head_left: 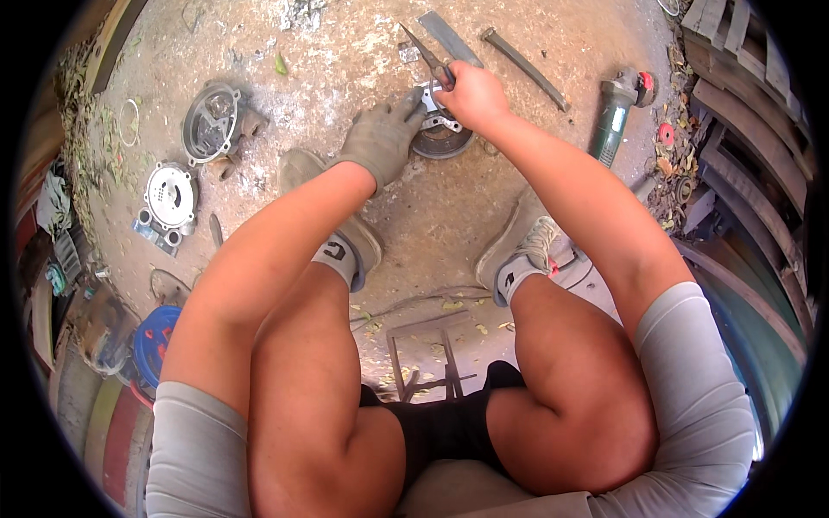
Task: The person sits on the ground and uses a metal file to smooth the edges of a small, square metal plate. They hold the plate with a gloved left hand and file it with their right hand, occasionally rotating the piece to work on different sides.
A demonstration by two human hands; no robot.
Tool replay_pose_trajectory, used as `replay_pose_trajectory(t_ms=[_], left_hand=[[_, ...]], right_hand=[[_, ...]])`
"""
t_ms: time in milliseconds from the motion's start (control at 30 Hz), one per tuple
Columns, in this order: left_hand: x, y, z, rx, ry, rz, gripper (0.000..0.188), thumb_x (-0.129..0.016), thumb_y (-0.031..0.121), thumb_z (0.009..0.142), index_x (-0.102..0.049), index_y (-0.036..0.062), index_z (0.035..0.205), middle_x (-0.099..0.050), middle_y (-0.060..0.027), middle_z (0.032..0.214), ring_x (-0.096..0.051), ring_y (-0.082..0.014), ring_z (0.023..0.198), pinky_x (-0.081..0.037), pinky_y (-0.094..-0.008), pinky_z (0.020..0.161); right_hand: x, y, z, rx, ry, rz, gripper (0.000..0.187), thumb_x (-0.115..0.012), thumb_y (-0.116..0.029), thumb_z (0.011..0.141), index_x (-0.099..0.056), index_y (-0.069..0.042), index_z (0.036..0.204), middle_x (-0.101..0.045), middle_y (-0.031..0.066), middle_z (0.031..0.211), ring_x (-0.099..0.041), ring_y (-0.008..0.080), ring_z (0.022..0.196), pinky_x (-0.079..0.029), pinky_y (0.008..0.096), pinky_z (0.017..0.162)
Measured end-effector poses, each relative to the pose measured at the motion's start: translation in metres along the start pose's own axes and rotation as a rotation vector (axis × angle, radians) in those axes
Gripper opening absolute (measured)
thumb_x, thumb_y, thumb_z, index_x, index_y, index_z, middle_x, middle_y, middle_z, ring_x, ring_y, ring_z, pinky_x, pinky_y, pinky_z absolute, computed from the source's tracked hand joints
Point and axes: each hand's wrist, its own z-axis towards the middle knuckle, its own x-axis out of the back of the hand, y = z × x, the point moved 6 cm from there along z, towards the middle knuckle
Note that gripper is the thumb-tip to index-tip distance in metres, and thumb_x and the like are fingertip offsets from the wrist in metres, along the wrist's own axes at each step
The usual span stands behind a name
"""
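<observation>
My right hand point(477, 97), bare, is closed around the handles of dark scissors point(425, 52), whose pointed blades aim up and left, away from me. Below it lies a round metal part point(442, 142) with a dark rim and a bright, bolted-looking inner plate. At that part's left edge is my left hand point(382, 138) in a grey-green glove, its fingers curved over the rim and holding it. The thumb is partly hidden. Just beyond my right hand lie a flat metal bar point(451, 39) and a long rusty chisel-like rod point(525, 67).
On the left sit an open round metal housing point(213, 125) and a pale perforated cover point(171, 197). A green angle grinder point(611, 121) lies at right, near stacked wooden slats point(751, 129). My shoes point(516, 233) flank the work; a blue lid point(155, 345) is low left.
</observation>
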Motion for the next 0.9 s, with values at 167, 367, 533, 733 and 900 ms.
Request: replay_pose_trajectory(t_ms=[167,367,533,733,900], left_hand=[[-0.002,-0.001,0.003,-0.04,0.027,-0.039,0.056,-0.067,0.018,0.097,-0.055,0.0134,0.152,-0.047,-0.0035,0.165,-0.06,-0.0279,0.131,-0.053,-0.045,0.107],[0.001,0.0,0.004,-0.019,0.054,-0.078,0.054,-0.07,0.019,0.095,-0.058,0.0126,0.148,-0.054,-0.0036,0.157,-0.06,-0.0273,0.132,-0.052,-0.0449,0.107],[0.006,0.003,0.008,-0.018,-0.001,-0.079,0.059,-0.071,0.019,0.094,-0.055,0.0119,0.15,-0.053,-0.0055,0.158,-0.059,-0.0281,0.135,-0.051,-0.0454,0.107],[-0.002,-0.004,0.008,-0.055,0.068,-0.095,0.059,-0.069,0.018,0.096,-0.053,0.0109,0.152,-0.055,-0.0077,0.157,-0.059,-0.0296,0.135,-0.05,-0.0456,0.109],[-0.001,-0.007,0.003,-0.055,0.067,-0.138,0.056,-0.065,0.016,0.099,-0.052,0.0136,0.154,-0.058,-0.0086,0.153,-0.058,-0.0297,0.136,-0.049,-0.0456,0.11]], right_hand=[[0.001,0.015,-0.001,-0.06,0.009,0.044,0.039,-0.087,-0.031,0.084,-0.073,-0.004,0.108,-0.078,0.0189,0.105,-0.075,0.0383,0.101,-0.059,0.0467,0.088],[0.0,0.036,-0.019,-0.184,-0.034,0.093,0.048,-0.089,-0.038,0.084,-0.073,-0.005,0.114,-0.079,0.0163,0.109,-0.075,0.0352,0.104,-0.059,0.0447,0.09],[-0.001,0.033,-0.02,-0.251,-0.043,0.088,0.05,-0.089,-0.04,0.085,-0.072,-0.007,0.119,-0.079,0.0134,0.115,-0.075,0.0326,0.107,-0.058,0.0441,0.092],[-0.002,0.034,-0.019,-0.288,-0.048,0.079,0.051,-0.088,-0.04,0.086,-0.071,-0.008,0.122,-0.079,0.0117,0.117,-0.075,0.0314,0.11,-0.058,0.0436,0.093],[-0.004,0.037,-0.018,-0.297,-0.051,0.095,0.051,-0.088,-0.041,0.086,-0.071,-0.008,0.121,-0.079,0.0118,0.117,-0.075,0.0313,0.11,-0.057,0.0434,0.093]])
